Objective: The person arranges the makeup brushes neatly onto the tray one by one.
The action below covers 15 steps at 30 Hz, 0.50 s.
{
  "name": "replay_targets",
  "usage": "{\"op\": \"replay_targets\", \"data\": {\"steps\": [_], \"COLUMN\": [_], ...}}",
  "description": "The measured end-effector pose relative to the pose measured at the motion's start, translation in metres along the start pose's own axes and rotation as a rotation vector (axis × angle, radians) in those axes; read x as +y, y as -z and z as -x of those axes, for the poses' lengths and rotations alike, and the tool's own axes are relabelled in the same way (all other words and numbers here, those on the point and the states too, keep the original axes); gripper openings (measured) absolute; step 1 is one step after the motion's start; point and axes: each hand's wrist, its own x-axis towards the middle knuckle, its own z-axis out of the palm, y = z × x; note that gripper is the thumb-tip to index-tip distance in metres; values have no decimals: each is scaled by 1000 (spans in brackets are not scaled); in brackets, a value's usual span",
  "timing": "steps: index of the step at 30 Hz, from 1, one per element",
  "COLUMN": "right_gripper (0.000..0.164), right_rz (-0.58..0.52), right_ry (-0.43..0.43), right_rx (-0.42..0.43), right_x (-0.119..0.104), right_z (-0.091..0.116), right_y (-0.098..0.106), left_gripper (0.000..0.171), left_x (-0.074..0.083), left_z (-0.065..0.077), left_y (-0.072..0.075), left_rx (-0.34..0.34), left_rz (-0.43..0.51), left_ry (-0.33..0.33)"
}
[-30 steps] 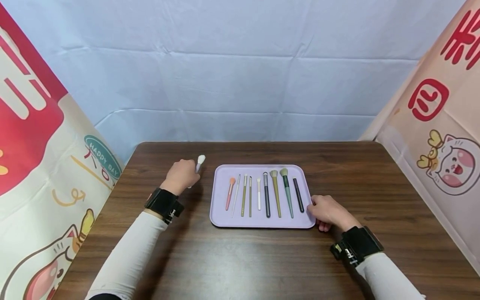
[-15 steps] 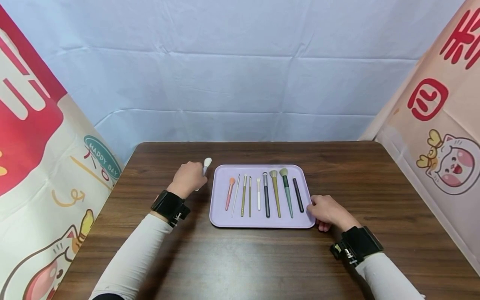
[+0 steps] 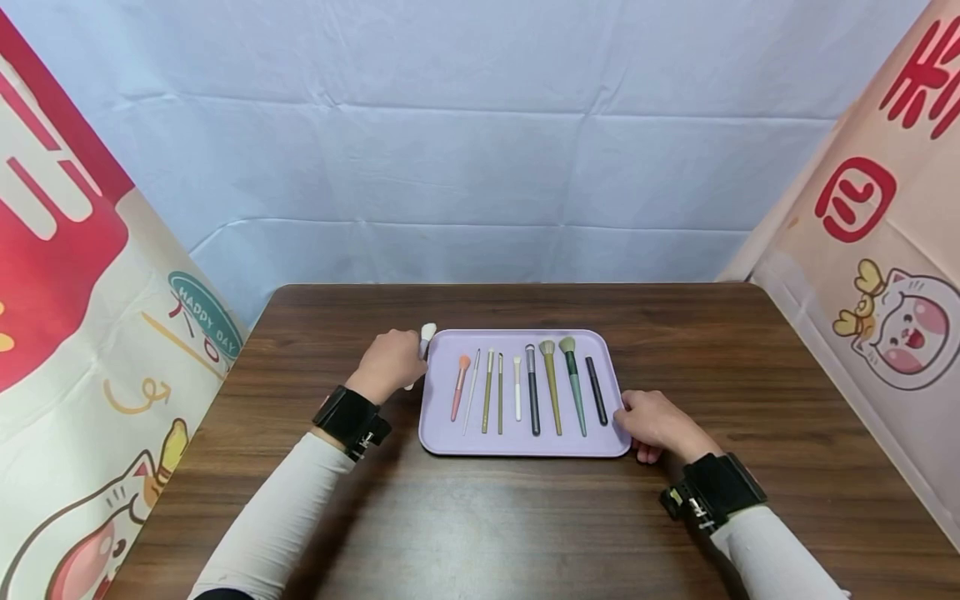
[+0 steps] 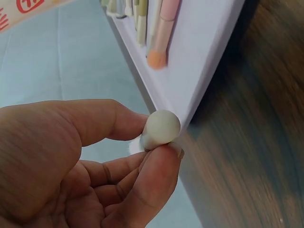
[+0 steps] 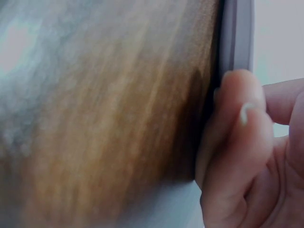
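My left hand (image 3: pixel 388 365) pinches a makeup brush with a fluffy white head (image 3: pixel 428 331) between thumb and fingers, just beside the tray's left edge. Its round pale handle end (image 4: pixel 163 126) faces the camera in the left wrist view; most of the handle is hidden by the hand. On the lilac tray (image 3: pixel 525 447) several makeup brushes lie in a row, from a pink one with an orange head (image 3: pixel 461 387) to a short black one (image 3: pixel 597 392). At the tray's right edge my right hand (image 3: pixel 658 422) grips the rim, thumb on top and fingers curled at its side.
The tray stands on a dark wooden table (image 3: pixel 480 525). A pale blue cloth (image 3: pixel 465 167) hangs behind the table's far edge, and printed cloths hang at the left (image 3: pixel 150 350) and right (image 3: pixel 862 333).
My left hand has moved right and slightly toward me with the white-headed brush, from left of the tray up to its left edge. The right hand and tray stay put.
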Motion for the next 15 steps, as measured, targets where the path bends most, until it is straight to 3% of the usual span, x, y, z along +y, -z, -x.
{"op": "replay_targets", "data": {"steps": [15], "right_gripper": [21], "right_rz": [1], "right_ry": [0], "right_rx": [-3], "right_x": [-1], "right_z": [2], "right_y": [0], "left_gripper": [19], "left_x": [10], "left_z": [0], "left_y": [-9], "left_rx": [-21], "left_rz": [-6], "left_ry": [-13]}}
